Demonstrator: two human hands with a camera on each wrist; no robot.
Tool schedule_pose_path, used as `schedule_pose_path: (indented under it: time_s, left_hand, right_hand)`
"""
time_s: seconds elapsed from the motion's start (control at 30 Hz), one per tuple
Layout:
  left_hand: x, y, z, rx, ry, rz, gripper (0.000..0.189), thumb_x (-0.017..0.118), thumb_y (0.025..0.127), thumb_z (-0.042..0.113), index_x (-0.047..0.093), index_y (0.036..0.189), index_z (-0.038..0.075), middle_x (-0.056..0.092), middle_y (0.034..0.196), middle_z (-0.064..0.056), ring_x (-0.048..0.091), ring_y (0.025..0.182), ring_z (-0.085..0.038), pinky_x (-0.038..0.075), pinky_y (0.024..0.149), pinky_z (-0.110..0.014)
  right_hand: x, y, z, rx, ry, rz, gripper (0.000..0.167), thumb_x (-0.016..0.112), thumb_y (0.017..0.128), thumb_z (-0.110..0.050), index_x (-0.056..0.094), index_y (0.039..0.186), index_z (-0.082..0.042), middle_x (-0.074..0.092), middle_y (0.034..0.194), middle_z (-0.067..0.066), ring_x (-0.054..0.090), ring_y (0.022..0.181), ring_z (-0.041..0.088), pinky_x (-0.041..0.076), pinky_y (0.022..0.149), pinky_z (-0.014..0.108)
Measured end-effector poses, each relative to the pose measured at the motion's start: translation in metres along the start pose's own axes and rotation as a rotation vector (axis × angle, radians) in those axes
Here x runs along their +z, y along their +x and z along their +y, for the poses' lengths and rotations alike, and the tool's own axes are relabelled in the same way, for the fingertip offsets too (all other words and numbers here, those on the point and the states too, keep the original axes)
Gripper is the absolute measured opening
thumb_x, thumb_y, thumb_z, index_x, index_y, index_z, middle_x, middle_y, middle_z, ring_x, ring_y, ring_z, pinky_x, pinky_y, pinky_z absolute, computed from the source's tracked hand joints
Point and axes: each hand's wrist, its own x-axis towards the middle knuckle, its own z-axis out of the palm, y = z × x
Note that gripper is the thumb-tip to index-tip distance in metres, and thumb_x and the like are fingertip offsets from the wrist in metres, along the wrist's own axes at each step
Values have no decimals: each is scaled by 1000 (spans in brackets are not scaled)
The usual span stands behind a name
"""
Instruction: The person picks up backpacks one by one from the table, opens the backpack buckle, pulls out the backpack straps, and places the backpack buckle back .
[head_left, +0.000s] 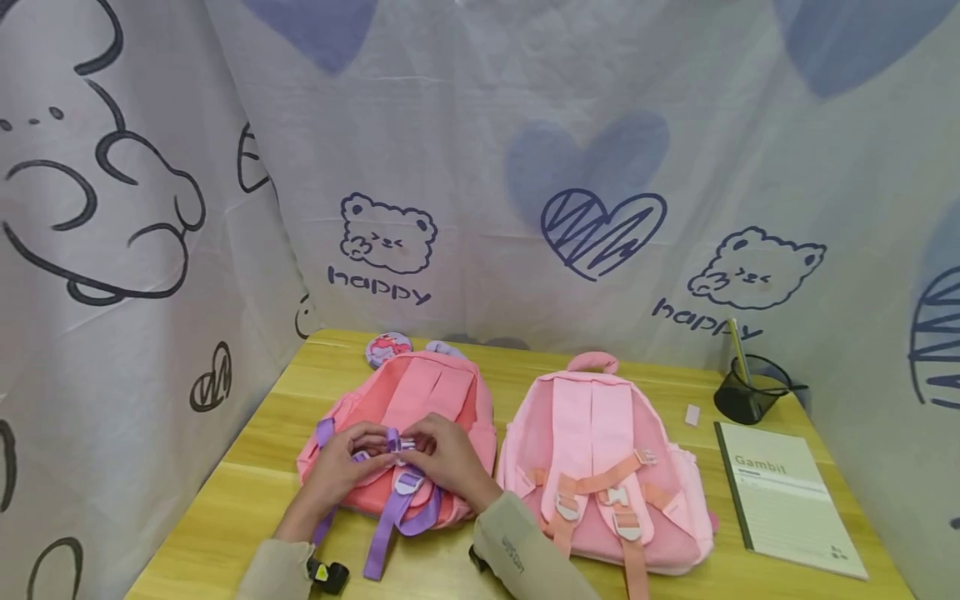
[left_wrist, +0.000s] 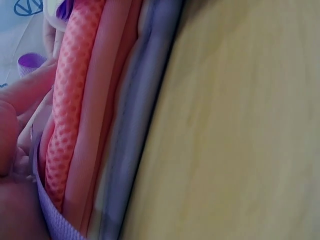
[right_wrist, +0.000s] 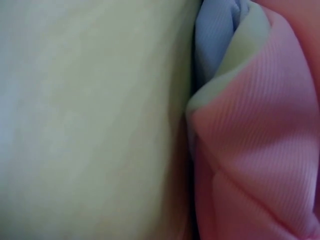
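Observation:
A coral-pink backpack [head_left: 431, 383] lies on the table with its shoulder straps facing up. Over its middle, both hands meet at a small white buckle [head_left: 406, 445] on purple webbing. My left hand [head_left: 347, 461] pinches the buckle from the left, a loop of purple strap [head_left: 393, 437] standing up by its fingertips. From the right, my right hand [head_left: 448, 457] pinches the buckle between thumb and fingers; the fingers partly hide it. Below them a white strap adjuster [head_left: 409, 482] sits on another purple strap [head_left: 383, 533] that hangs toward the front. The left wrist view shows the dotted mesh padding [left_wrist: 72, 100] close beside the left hand.
A light-pink backpack [head_left: 525, 433] with orange straps lies just to the right. Farther right are a notebook [head_left: 795, 500], an eraser-like block [head_left: 692, 414] and a black mesh pen cup [head_left: 738, 400]. A round purple-and-pink charm [head_left: 388, 346] lies at the back. Printed curtains [head_left: 480, 167] surround the table.

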Motion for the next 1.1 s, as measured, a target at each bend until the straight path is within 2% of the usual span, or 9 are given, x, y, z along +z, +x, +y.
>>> schedule_pose_path:
  time_s: [0.13,0.27,0.37,0.5,0.63,0.8,0.97,1.1]
  left_hand:
    - [-2,1,-3,32,30,17,32,76,96,15,68,127,10,74,120,-9,68,108,-12,53,92,-23]
    - [-1,3,-6,116,168,43,22,71,98,11,74,120,14,72,115,-4,66,105,-11,53,90,-24]
    - [-1,5,-7,184,253,34,17,71,98,10,77,113,16,70,110,1,64,102,-12,53,89,-27]
    - [-3,5,-7,221,287,7,17,74,95,10,78,109,18,69,106,5,63,101,-11,53,89,-27]
    - [-4,6,-7,256,293,-6,14,77,92,7,77,103,16,67,103,3,62,97,-9,53,88,-27]
    - [-4,6,-7,250,291,-8,12,76,92,7,76,98,17,65,100,4,61,94,-7,53,86,-27]
    - [-3,5,-4,220,304,-16,14,73,96,10,77,107,17,68,105,4,64,99,-11,53,89,-28]
    - [-1,7,-2,190,309,-21,12,71,98,10,74,107,18,68,107,3,64,100,-12,53,90,-28]
  right_hand:
    - [0,-1,0,41,1,7,21,82,90,-20,77,107,-9,66,88,0,55,74,0,50,69,17]
    - [-1,-1,0,69,-1,5,20,82,90,-20,76,106,-9,65,88,0,55,74,0,51,68,18]
    - [-1,-1,-1,94,-4,-4,21,81,91,-22,76,107,-9,65,88,-1,55,74,0,51,69,18]
    - [-2,0,0,118,-16,-26,21,81,91,-22,76,108,-10,64,89,-2,54,74,0,50,69,17]
    - [-1,3,-2,78,-44,-48,27,82,89,-24,76,113,-11,63,89,-2,53,76,3,48,70,18]
    - [3,6,-3,22,-115,-64,31,84,88,-32,78,113,-16,60,92,-5,49,78,2,43,71,17]
    - [3,4,-3,46,-109,-39,27,83,88,-31,79,108,-14,60,93,-5,50,77,2,44,71,17]
    - [1,3,-2,63,-94,-34,27,81,90,-30,78,110,-12,61,91,-4,50,76,2,45,70,17]
